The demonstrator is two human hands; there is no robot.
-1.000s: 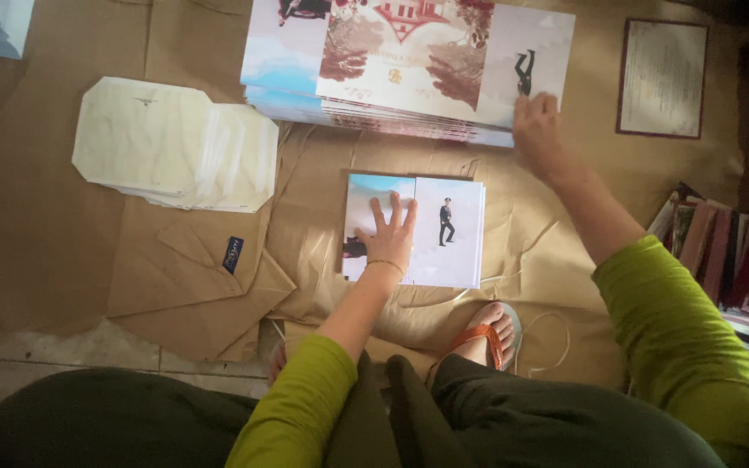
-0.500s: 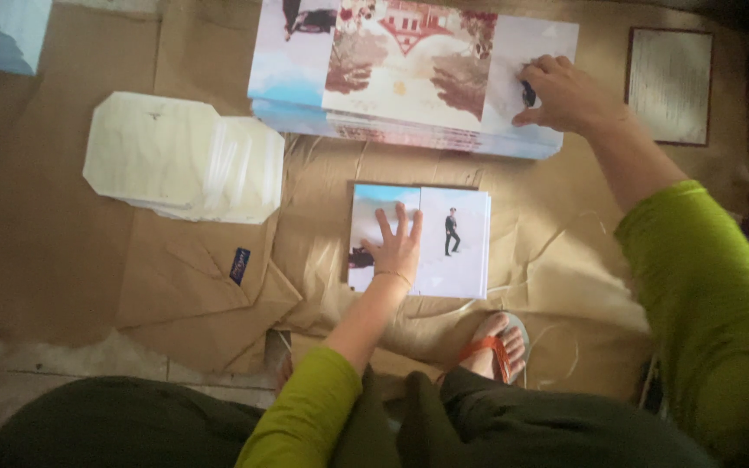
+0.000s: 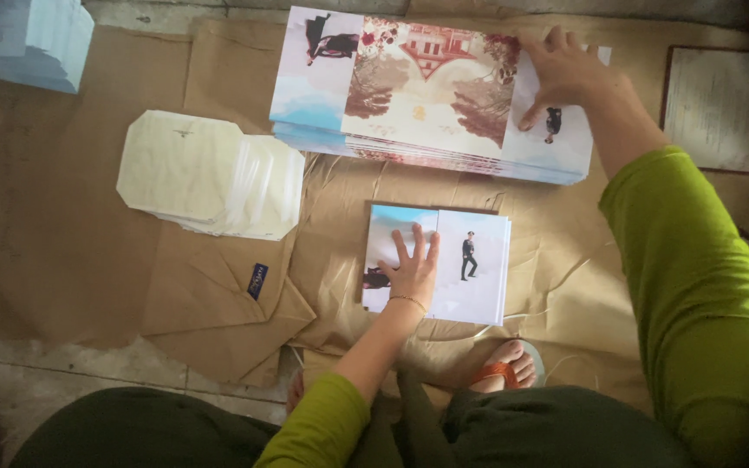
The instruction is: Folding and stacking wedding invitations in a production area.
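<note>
View from my head, looking down at brown paper spread over the floor. My left hand lies flat, fingers spread, palm down on the left half of a small booklet at the centre of the view; it presses the cover and grips nothing. The booklet shows a pale sky and a small dark standing figure on its right half. My right hand, at 1 o'clock from the booklet, rests open with fingers loosely curved on the right end of a wide stack of prints, its fingertips touching the top sheet beside a small dark figure; whether it has pinched the sheet I cannot tell. The stack lies at 12 o'clock, apart from the booklet. At 9 o'clock from the booklet sits a pile of cream sheets with clipped corners, fanned a little to the right. A pale blue stack occupies the 10 o'clock corner, and a framed sheet lies at 2 o'clock. My sandalled foot shows at 6 o'clock, just below the booklet.
</note>
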